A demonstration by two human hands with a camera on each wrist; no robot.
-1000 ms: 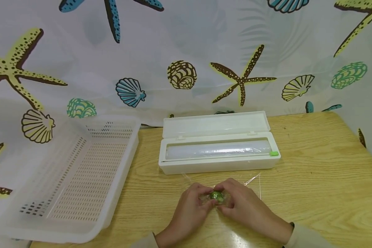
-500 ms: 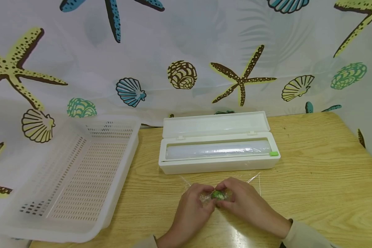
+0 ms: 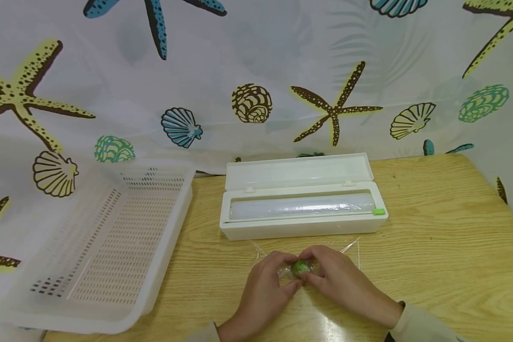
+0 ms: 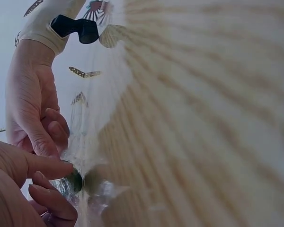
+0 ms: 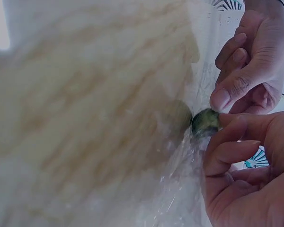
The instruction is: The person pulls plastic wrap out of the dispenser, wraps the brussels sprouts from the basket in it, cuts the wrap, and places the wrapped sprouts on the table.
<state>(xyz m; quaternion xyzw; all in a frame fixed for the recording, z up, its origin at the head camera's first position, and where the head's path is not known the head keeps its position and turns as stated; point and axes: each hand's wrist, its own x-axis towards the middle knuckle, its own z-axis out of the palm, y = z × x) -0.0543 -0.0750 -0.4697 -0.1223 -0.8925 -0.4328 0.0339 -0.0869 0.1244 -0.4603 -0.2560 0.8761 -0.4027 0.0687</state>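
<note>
A small round green thing (image 3: 301, 269), mottled light and dark, sits on a sheet of cling film (image 5: 182, 189) with film bunched around it. My left hand (image 3: 266, 293) curls round it from the left, index finger at its far side and thumb near its front. From the right, my right hand (image 3: 341, 287) pinches it between thumb and index finger. Both hands' fingertips nearly meet around it. In the right wrist view the green thing (image 5: 206, 123) rests low at the tabletop, between the fingers. The left wrist view shows it partly hidden behind fingers.
Just beyond the hands stands an open white cling film box (image 3: 303, 228) with a film roll (image 3: 299, 205) and a green slider (image 3: 378, 212). A white perforated basket (image 3: 171, 247) stands on the left of the wooden table (image 3: 444, 247). A patterned cloth hangs behind.
Fingers shift slightly around the green thing, and more of its surface now shows. My right thumb has come over its near side; the left thumb sits a little lower. Box and basket stay put.
</note>
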